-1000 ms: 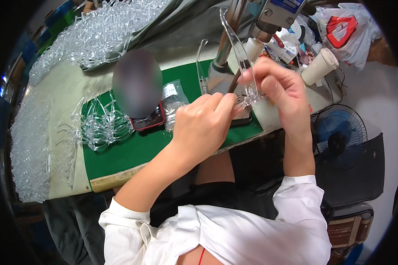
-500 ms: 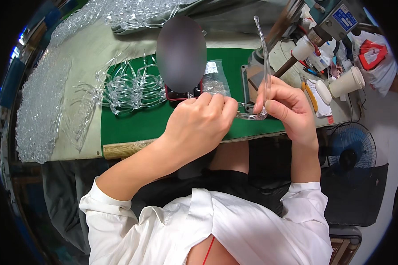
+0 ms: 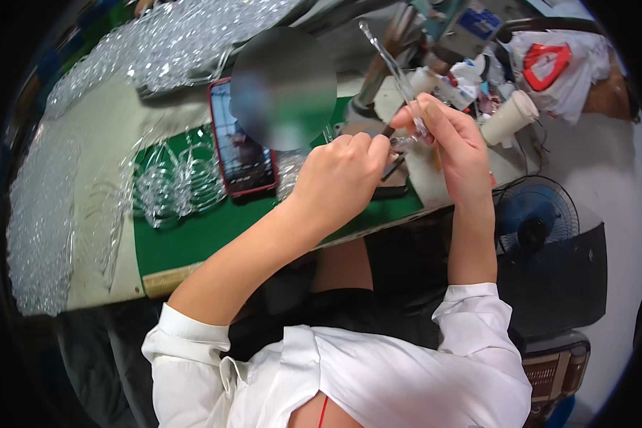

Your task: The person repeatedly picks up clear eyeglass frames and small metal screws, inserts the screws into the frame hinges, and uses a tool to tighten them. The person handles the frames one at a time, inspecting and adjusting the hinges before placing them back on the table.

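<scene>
Between my two hands is a clear plastic eyeglass frame (image 3: 398, 77), one temple arm pointing up and to the left. My left hand (image 3: 341, 175) is closed around its left part, hiding most of the front. Fingers of my right hand (image 3: 451, 146) pinch the frame near the base of the raised temple. Below and behind the hands is a dark metal bench fixture (image 3: 391, 189). Left of my left hand, a phone (image 3: 248, 167) in a red case lies on a green mat (image 3: 192, 250), partly covered by a blurred patch.
Several clear eyeglass frames (image 3: 178, 182) lie on the mat's left side. Big heaps of clear plastic pieces (image 3: 192, 39) cover the back and left of the table. A bench machine (image 3: 467, 32) stands at back right, near a pale cup (image 3: 510, 120). A fan (image 3: 538, 217) is lower right.
The view has turned and shifted. Both hands still hold the eyeglass frame, now nearer the bench fixture, and its raised temple leans further left. More of the phone shows.
</scene>
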A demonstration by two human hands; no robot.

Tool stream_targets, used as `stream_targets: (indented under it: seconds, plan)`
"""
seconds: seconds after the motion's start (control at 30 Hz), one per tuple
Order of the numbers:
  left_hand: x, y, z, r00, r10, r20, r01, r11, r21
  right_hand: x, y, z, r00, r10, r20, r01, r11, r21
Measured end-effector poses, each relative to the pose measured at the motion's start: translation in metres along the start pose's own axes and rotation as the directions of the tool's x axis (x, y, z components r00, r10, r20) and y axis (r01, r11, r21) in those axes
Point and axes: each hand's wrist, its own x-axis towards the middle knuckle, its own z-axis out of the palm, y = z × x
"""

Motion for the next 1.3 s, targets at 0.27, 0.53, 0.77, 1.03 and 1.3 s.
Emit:
stream_targets:
  seconds: [0.27, 0.53, 0.77, 1.03, 1.3]
  plan:
    - [0.046, 0.006, 0.041, 0.997, -0.075, -0.006, 0.073, 0.979, -0.19, 0.015, 0.0, -0.075, 0.655, -0.484, -0.58, 0.227, 0.859, -0.46]
    - [0.053, 0.008, 0.048, 0.992, -0.128, -0.016, 0.12, 0.963, -0.241, 0.041, -0.08, -0.091, 0.66, -0.649, -0.378, 0.701, 0.713, 0.0]
    - [0.059, 0.003, 0.049, 0.993, -0.116, -0.028, 0.108, 0.971, -0.211, 0.031, -0.038, -0.07, 0.479, -0.756, -0.445, 0.8, 0.585, -0.133]
    - [-0.06, -0.02, -0.053, 0.947, -0.274, 0.17, 0.319, 0.716, -0.62, 0.023, -0.031, -0.129, 0.608, -0.722, -0.331, 0.677, 0.689, -0.258]
    - [-0.288, -0.027, -0.232, 0.404, -0.905, -0.132, 0.488, 0.335, -0.806, -0.066, 0.098, -0.015, 0.829, -0.189, -0.527, 0.129, 0.98, -0.149]
